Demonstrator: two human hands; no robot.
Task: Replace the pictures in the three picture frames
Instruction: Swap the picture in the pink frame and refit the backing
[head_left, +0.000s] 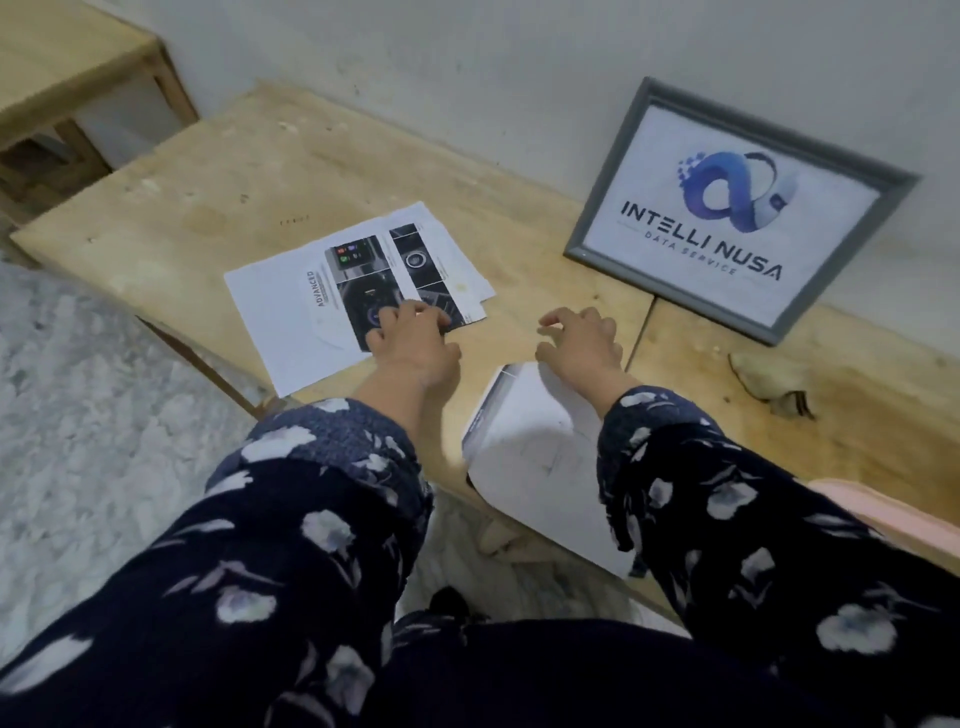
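Observation:
A grey picture frame leans against the wall at the right of the wooden table; it holds a print with a blue logo and the words INTELLI NUSA. A small stack of printed pictures lies flat at mid-table, the top one showing a car dashboard. My left hand rests on that stack's near right corner with its fingertips on the paper. Under my right wrist lies a white sheet, overhanging the table's front edge. My right hand hovers above its far end, fingers loosely curled and holding nothing.
A second wooden table stands at the far left, against the white wall. The tabletop has a chipped, cracked patch at the right. The floor to the left is pale marbled tile. A pink cloth shows at the right edge.

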